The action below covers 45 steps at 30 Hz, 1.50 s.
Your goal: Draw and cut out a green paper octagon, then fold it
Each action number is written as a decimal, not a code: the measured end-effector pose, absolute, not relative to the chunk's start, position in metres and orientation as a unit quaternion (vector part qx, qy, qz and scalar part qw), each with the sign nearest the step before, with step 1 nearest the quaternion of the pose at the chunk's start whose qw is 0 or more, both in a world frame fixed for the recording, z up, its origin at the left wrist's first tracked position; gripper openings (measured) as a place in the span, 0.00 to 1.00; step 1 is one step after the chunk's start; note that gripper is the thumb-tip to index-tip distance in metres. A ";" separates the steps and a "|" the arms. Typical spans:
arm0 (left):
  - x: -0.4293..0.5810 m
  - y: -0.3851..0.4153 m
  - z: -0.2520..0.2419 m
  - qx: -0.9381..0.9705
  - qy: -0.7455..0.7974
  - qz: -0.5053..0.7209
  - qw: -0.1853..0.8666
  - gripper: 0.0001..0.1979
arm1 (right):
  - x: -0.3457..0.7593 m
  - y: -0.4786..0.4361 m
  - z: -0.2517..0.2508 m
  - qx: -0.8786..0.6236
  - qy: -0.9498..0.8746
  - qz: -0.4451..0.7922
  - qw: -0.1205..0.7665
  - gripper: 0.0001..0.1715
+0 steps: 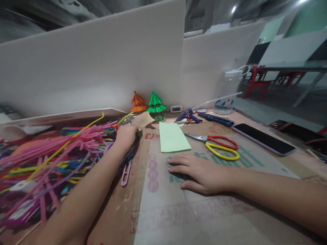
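Note:
My right hand (196, 173) lies flat with fingers spread on a printed board (163, 217), touching no loose thing. Just beyond its fingertips is a pale green sheet of paper (174, 137). Red-and-yellow-handled scissors (222, 146) rest to the right of that sheet, blades pointing left. My left hand (126, 136) reaches to the back beside a pile of pipe cleaners (84, 141). Its fingers are curled and mostly hidden, close to a tan scrap of paper (143, 119); what they grip I cannot make out. A pink-handled tool (126, 173) lies below that wrist.
Orange (138, 102) and green (155, 104) little trees stand by the white partition (102, 68). Rightward are a small display (176, 109), a blue glue gun (189, 116), a dark blue cutter (216, 119), a water bottle (226, 93) and a phone (263, 137).

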<state>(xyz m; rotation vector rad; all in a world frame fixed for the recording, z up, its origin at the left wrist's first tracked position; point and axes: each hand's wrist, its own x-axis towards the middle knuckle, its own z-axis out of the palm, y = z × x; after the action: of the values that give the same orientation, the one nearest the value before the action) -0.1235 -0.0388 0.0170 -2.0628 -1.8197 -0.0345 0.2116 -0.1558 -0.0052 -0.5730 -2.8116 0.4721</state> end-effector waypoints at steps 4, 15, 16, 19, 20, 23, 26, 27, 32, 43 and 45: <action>-0.127 -0.035 0.016 -0.736 -0.655 0.007 0.168 0.18 | 0.212 -0.155 -0.004 -0.195 -0.960 0.169 0.109 0.33; -0.133 -0.036 0.017 -0.690 -0.700 -0.002 0.187 0.18 | 0.211 -0.155 -0.004 -0.198 -0.963 0.163 0.087 0.32; -0.132 -0.038 0.018 -0.691 -0.698 -0.003 0.185 0.18 | 0.210 -0.155 -0.004 -0.198 -0.962 0.164 0.087 0.32; -0.120 -0.049 0.024 -0.703 -0.687 -0.011 0.184 0.18 | 0.206 -0.153 -0.004 -0.193 -0.964 0.160 0.087 0.32; -0.114 -0.053 0.027 -0.708 -0.681 -0.018 0.186 0.19 | 0.205 -0.153 -0.005 -0.191 -0.965 0.156 0.088 0.32; -0.086 -0.058 0.038 -0.732 -0.654 -0.039 0.184 0.18 | 0.197 -0.149 -0.006 -0.181 -0.968 0.144 0.098 0.31; -0.054 -0.050 0.043 -0.763 -0.629 -0.029 0.145 0.18 | 0.187 -0.145 -0.006 -0.177 -0.970 0.132 0.104 0.31; -0.044 -0.044 0.042 -0.770 -0.625 -0.022 0.129 0.18 | 0.185 -0.143 -0.006 -0.179 -0.970 0.128 0.103 0.31; -0.033 -0.024 0.022 -0.774 -0.628 -0.016 0.083 0.18 | 0.183 -0.140 -0.007 -0.171 -0.972 0.119 0.111 0.30; -0.125 -0.019 0.005 -0.782 -0.623 0.010 0.001 0.17 | 0.182 -0.128 -0.011 -0.110 -0.973 0.169 0.115 0.34; -0.130 -0.019 0.002 -0.789 -0.615 0.010 -0.012 0.18 | 0.180 -0.123 -0.012 -0.090 -0.974 0.172 0.118 0.34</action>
<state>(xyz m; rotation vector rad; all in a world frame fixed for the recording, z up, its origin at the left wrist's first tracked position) -0.1296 -0.0192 0.0020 -2.4969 -1.9465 0.0326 0.1805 -0.1229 -0.0116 -0.2619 -2.8484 0.5044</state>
